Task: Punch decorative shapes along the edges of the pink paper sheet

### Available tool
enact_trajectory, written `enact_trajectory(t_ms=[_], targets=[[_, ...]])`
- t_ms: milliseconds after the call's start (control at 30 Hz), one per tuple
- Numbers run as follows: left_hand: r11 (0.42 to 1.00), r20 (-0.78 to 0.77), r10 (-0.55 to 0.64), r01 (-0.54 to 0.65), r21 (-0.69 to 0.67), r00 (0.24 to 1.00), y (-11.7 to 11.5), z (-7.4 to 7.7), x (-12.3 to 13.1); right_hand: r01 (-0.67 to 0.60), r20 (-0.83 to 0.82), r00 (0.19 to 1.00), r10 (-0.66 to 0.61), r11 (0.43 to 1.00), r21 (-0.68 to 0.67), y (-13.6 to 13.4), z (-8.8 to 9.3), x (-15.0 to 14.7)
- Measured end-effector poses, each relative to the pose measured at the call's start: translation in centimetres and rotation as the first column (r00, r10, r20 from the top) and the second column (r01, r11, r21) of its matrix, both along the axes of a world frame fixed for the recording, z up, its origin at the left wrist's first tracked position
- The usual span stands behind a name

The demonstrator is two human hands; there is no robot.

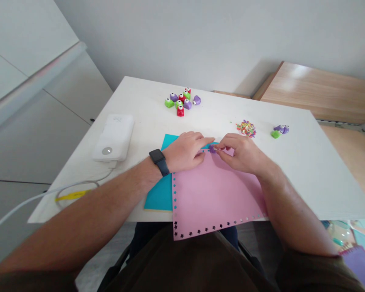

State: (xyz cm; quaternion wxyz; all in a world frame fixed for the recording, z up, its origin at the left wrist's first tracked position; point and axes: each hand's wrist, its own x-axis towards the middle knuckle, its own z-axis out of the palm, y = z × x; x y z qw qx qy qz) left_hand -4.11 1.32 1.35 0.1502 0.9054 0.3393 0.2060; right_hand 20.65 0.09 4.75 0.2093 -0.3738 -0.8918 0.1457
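Right hand (243,152) mine: thumb and fingers pinched on small purple punch (212,149), at far edge of pink sheet (213,194). Left hand (187,152) mine: laid over sheet's far left corner, index stretched toward the punch, thumb on the paper; can't tell if I'm pinching the paper there or just pressing. Dark watch (159,162) on my left wrist, just left of the sheet.

Sheet has star holes down its left edge, along its near edge, a few at the far edge by my left thumb. Near edge overhangs the white table (307,174). Blue sheet (158,194) partly under the pink one, sticking out left and beyond.

Beyond the pink sheet, to its left: punch group (181,101), red, green, purple, eye-like tops. Beyond, to its right: confetti pile (247,128), mixed colours. Farther right of sheet: second punch cluster (281,129), purple plus one green. Well left of sheet: white device (114,138), cable plugged in, yellow tag (73,195) nearer me.
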Motion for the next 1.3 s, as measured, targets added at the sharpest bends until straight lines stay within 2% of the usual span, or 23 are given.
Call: enact_trajectory(t_ms=[200,400,833,1300], targets=[[1.000,-0.066,0.023,-0.023,-0.005,0.998,0.16,-0.23,-0.08,0.052,0.007,0.999,-0.052,0.999,-0.008,-0.24,-0.11,-0.42],[0.999,-0.026,0.030,-0.031,-0.028,0.999,0.29,-0.45,-0.01,0.041,0.073,0.997,-0.040,0.999,-0.002,0.00,-0.45,-0.34],[0.997,0.035,0.035,-0.033,-0.068,0.999,0.32,-0.70,-0.03,0.072,0.088,0.994,-0.070,0.997,-0.020,0.22,-0.05,0.43],[0.996,0.006,0.037,-0.036,-0.076,0.999,0.28,-0.58,-0.02,0.072,0.103,0.993,-0.063,0.994,-0.081,-0.09,0.37,0.41]])
